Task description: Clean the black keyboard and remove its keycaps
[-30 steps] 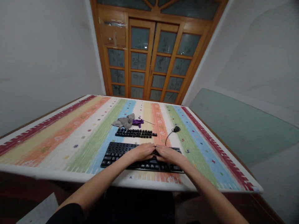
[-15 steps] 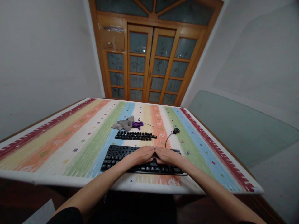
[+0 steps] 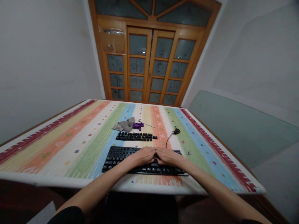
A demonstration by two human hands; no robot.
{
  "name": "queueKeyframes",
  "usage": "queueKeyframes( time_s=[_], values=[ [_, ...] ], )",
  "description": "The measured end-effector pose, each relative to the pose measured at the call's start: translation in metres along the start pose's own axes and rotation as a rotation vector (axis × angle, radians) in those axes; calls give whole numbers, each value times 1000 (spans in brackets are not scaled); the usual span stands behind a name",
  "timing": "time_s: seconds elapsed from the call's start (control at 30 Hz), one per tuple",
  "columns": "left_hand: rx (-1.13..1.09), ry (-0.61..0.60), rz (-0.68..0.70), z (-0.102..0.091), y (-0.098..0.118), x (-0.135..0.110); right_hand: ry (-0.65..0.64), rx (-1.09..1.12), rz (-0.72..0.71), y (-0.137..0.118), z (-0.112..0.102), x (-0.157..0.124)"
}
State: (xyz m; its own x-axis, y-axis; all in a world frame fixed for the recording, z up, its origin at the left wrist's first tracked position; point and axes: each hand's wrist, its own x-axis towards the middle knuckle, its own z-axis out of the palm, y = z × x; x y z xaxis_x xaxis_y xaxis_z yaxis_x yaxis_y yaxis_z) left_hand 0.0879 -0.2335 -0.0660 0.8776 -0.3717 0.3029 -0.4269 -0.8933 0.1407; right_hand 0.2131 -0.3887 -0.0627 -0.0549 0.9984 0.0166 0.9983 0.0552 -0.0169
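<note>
A black keyboard [image 3: 123, 151] lies near the table's front edge, with several key positions in its upper rows bare of keycaps. Over its right-middle part, my left hand [image 3: 147, 154] and my right hand [image 3: 166, 156] meet at the knuckles. Both have their fingers curled down and closed at the same spot among the keys. The hands themselves hide what the fingertips grip. Just beyond the keyboard, loose black keycaps [image 3: 135, 136] are lined up in rows, with one wider keycap [image 3: 154, 137] at their right end.
Behind the keycaps lie a crumpled grey cloth [image 3: 125, 125], a purple cloth [image 3: 138, 125] and a thin dark rod [image 3: 149, 125]. The coiled keyboard cable [image 3: 176, 131] rests to the right. A striped tablecloth [image 3: 93, 133] covers the table; wooden glazed doors [image 3: 150, 62] stand beyond.
Both hands stay together at the same place on the keyboard. The whole view has shifted very slightly; the objects on the table lie as before.
</note>
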Motion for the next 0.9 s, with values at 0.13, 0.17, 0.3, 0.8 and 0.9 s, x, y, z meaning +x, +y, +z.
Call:
queueKeyframes(
  time_s=[0.13,0.17,0.3,0.8,0.9],
  values=[
    [-74,-35,-53,-14,3,1,32,-11,-1,-2,-13,-3],
    [-98,-36,-53,-17,4,2,27,-11,-1,-3,-18,-4],
    [-149,12,-32,-29,4,2,11,5,24,3,-37,-12],
    [-129,421,-493,-69,-19,-109,90,-5,250,44,-17,23],
    [-92,487,-584,-67,-24,-143,56,-26,299,41,-15,31]
  ],
)
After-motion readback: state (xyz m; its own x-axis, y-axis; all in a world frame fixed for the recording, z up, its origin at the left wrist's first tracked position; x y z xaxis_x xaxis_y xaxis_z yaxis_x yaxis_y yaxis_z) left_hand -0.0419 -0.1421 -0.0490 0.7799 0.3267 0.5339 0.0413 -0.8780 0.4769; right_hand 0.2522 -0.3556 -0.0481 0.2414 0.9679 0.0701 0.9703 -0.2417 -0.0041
